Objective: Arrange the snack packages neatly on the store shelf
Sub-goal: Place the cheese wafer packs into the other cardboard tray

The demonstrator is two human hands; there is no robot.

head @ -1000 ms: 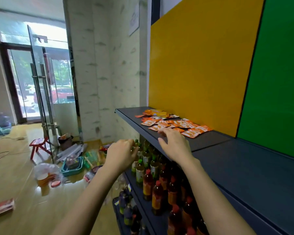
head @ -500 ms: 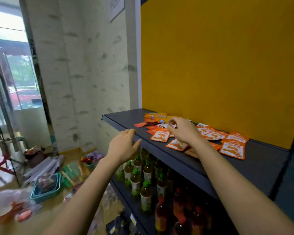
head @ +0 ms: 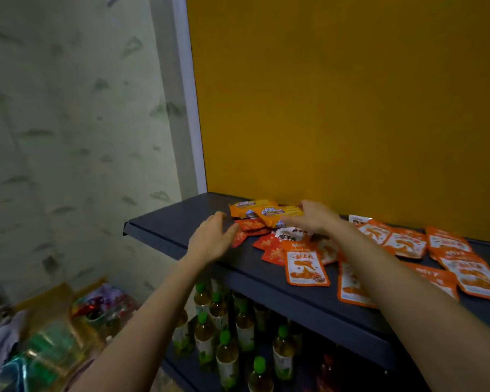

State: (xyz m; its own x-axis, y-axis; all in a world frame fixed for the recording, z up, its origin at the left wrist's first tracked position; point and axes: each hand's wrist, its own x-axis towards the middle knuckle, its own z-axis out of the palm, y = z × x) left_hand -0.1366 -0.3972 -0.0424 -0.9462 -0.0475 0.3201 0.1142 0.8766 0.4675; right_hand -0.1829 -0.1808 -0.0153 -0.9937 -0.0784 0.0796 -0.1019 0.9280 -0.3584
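Note:
Several orange snack packages (head: 306, 268) lie scattered flat on the dark grey shelf (head: 178, 222), with red ones (head: 270, 247) and yellow ones (head: 251, 209) heaped at the left end. My right hand (head: 313, 217) reaches over the heap and its fingers touch a yellow package (head: 277, 215). My left hand (head: 212, 239) hovers at the heap's left edge with relaxed fingers, close to a red package and holding nothing.
A yellow back panel (head: 337, 108) rises behind the shelf. Bottles with green caps (head: 227, 352) fill the shelf below. A marbled wall (head: 68, 123) stands to the left. Bagged goods (head: 54, 346) lie on the floor at the lower left.
Both hands moved up and forward from the shelf's front edge onto the shelf, the right one reaching the yellow packages. The view closed in on the shelf's left end.

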